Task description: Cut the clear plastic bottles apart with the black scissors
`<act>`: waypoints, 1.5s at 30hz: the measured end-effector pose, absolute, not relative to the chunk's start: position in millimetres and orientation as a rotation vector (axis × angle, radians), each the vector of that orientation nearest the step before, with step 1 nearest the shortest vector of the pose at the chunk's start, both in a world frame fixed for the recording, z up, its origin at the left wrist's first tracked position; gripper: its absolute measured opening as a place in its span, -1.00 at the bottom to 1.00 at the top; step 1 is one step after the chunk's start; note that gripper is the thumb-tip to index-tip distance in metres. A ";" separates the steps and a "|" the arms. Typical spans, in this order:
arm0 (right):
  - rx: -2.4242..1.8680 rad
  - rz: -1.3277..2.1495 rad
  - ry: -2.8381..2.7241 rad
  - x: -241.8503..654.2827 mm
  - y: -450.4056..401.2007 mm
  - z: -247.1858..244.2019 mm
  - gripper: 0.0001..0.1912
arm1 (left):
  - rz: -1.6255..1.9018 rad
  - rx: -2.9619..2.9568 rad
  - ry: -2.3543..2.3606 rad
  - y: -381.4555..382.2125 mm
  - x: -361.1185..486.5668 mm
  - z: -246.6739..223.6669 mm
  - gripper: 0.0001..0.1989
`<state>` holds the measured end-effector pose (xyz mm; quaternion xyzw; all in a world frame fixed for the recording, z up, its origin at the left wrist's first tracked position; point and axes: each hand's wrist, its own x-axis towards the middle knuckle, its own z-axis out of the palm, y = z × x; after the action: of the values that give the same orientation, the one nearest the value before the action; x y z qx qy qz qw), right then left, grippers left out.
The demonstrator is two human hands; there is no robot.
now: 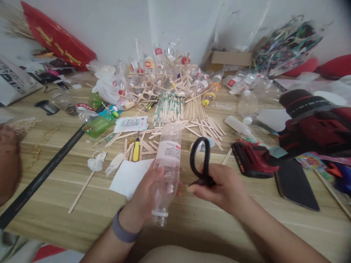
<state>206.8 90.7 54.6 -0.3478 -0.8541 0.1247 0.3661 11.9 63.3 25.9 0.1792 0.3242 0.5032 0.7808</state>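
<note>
A clear plastic bottle (167, 168) with a white and red label lies in my left hand (146, 190), its open neck pointing toward me. My left fingers wrap round its side, and a grey band circles that wrist. In my right hand (219, 186), just right of the bottle, is a black looped strip (200, 157), pinched at its lower end with the loop standing up. Beyond the bottle lie flat wooden sticks (214, 128) and a yellow-handled screwdriver (136, 149). White paper (130, 177) rests beside my left hand.
A red and black power drill (315, 124) stands at the right, near a dark phone (297, 184). Plastic bottles (244, 80) crowd the back by a cardboard box (230, 58). A long black strip (46, 164) crosses the left. Another person's hand (8, 164) shows at the left edge.
</note>
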 end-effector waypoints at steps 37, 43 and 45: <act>-0.933 0.014 -2.300 203.0 91.5 45.6 -0.34 | 1.078 0.451 0.674 59.4 12.8 25.1 -0.65; -1.027 0.241 -2.216 197.2 85.0 45.3 -0.29 | 1.188 0.572 0.697 55.6 13.1 31.4 -0.43; -1.056 0.355 -2.195 196.8 83.8 44.5 -0.29 | 1.245 0.633 0.733 54.9 13.6 34.4 -0.37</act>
<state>196.8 83.8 44.5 -0.4044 -0.8407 0.1358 0.3334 13.6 54.9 34.4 0.2847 0.3298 0.5599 0.7048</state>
